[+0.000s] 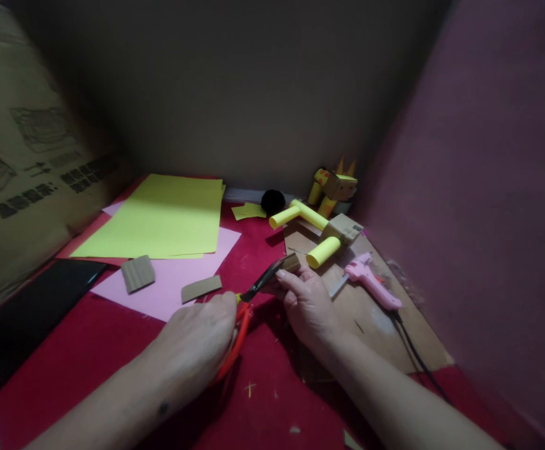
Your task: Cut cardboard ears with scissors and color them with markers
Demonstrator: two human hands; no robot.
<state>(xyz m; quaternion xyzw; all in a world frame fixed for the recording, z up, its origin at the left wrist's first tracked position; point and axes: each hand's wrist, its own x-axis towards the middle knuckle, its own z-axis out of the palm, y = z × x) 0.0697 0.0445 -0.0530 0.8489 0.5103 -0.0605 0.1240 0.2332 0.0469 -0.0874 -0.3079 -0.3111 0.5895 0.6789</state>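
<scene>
My left hand (202,340) is closed around the handles of orange scissors (239,344), whose dark blades point up and to the right. The blades meet a small brown cardboard piece (292,262), pinched between the thumb and fingers of my right hand (307,303). Left of the scissors, a cardboard strip (201,288) and a squarish cardboard piece (138,273) lie on pink paper (160,302). Just beyond my right hand is a cardboard box (342,229) with rolled yellow paper tubes (324,252) beside it.
A pink glue gun (373,282) with a black cord rests on a cardboard sheet (422,337) at the right. Yellow sheets (160,219) lie at the back left, near a black flat object (42,312). A black ball (272,202) and a yellow cardboard animal (340,187) stand by the wall.
</scene>
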